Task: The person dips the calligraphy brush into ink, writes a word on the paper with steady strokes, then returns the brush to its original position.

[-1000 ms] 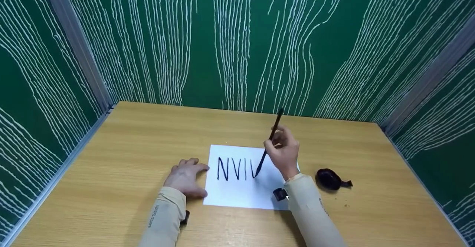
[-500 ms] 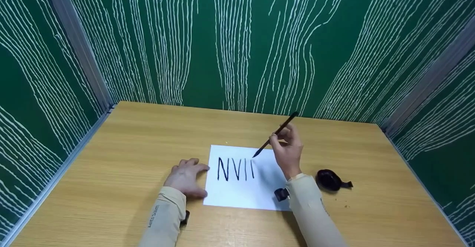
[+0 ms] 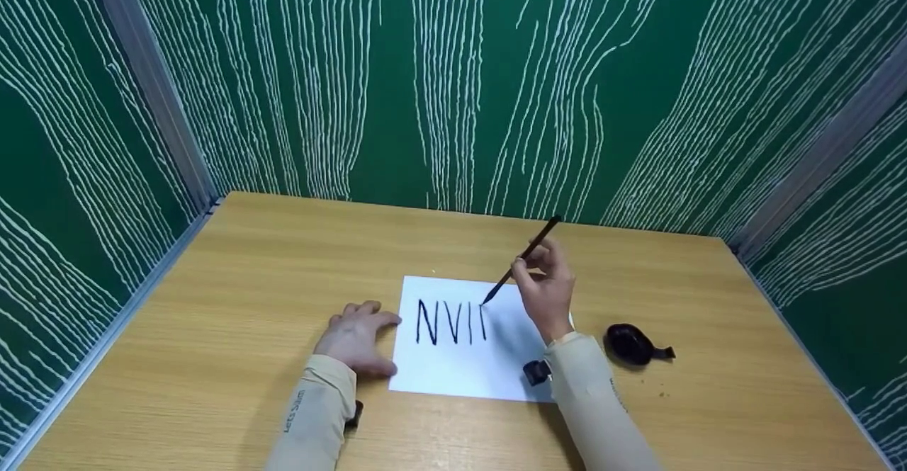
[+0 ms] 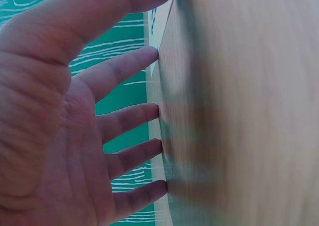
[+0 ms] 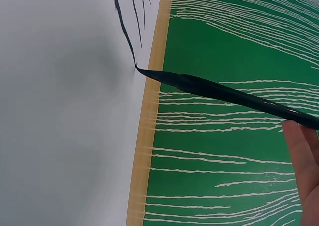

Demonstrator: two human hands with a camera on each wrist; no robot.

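My right hand [image 3: 549,294] pinches a dark brush [image 3: 521,258] by its handle. The handle leans up and to the right, and the bristle tip meets the top of the last stroke on a white sheet of paper [image 3: 453,375]. Seen from the right wrist, the black bristles [image 5: 184,82] taper to a point right at the line's end. Black strokes reading like N, V and two uprights stand on the sheet's upper half. My left hand [image 3: 358,340] rests spread at the sheet's left edge; in the left wrist view its fingertips [image 4: 149,54] press on the wooden table.
A small black dish [image 3: 628,344] with a short handle sits on the table [image 3: 234,301] right of my right forearm. Some crumbs [image 3: 662,394] lie near it. Green walls [image 3: 386,103] with white wavy lines enclose the table behind and at both sides.
The brush tip has lifted from the bottom of the last stroke to its top, and the handle tilts further right. The left hand and the paper have stayed in place.
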